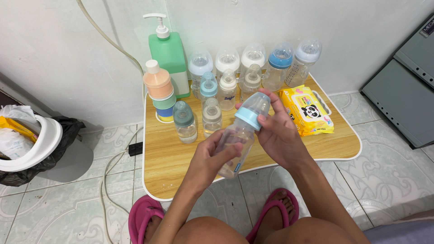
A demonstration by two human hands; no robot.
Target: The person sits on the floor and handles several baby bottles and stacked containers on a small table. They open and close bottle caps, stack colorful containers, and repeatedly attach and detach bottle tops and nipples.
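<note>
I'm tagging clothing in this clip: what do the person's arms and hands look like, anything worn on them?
Both forearms are bare, with no sleeves in view. The left hand and right hand wear no gloves, and no rings, watch or bracelets show. The nails look short and unpainted as far as visible.

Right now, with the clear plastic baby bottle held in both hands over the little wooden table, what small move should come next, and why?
Probably a twist of the light blue collar. The left hand grips the body of the clear plastic baby bottle, while the right hand wraps the light blue collar under its clear dome cap. The bottle is tilted above the small wooden table, so keep the body steady.
</note>
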